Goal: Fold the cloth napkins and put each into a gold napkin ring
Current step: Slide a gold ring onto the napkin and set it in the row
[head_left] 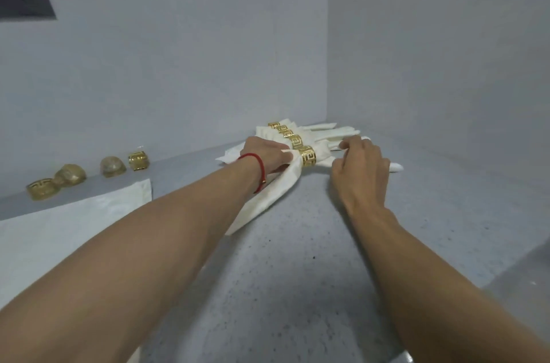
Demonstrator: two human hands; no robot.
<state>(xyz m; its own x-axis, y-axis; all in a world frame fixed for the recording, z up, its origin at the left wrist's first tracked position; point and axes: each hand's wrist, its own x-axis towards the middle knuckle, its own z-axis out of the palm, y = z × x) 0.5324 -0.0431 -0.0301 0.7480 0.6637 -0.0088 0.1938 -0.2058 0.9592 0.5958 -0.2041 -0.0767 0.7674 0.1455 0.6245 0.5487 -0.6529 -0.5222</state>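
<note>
Fingers [285,155] of the left hand [265,158] pinch the ringed napkin [268,196], right hand [361,166] loosely curled on its far end; best settle it snug beside the row

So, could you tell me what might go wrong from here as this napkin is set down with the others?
1. The left hand and right hand work right against the row of finished napkins; a nudge could shift them out of line.
2. The newest napkin trails a long loose tail; a tug on it might slide its gold ring off centre.
</note>
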